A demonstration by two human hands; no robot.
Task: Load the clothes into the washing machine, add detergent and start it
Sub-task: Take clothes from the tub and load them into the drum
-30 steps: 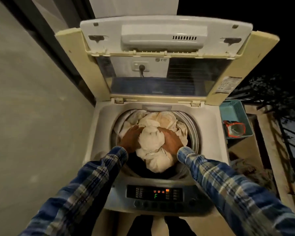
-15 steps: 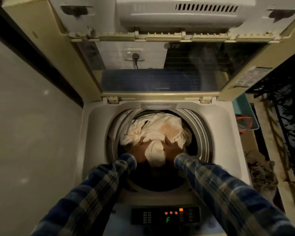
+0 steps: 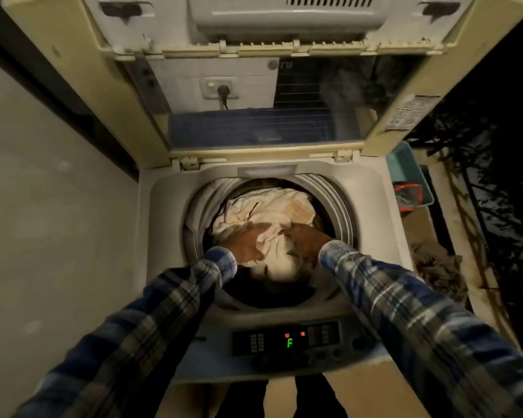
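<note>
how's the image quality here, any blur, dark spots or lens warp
Head view: dim warm light; the cream clothes in the drum are brightest. The plaid sleeves smear with motion blur near the bottom edge, and both hands, left hand and right hand, look soft. The wide lens bows the open lid. The right side is almost black. The display glows green.

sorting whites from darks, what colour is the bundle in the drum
Cream-white cloth bundle, with a pale tan checked patch; it shows in the head view.

Dim warm light, wide-angle edge bending, sleeves motion-blurred.
</note>
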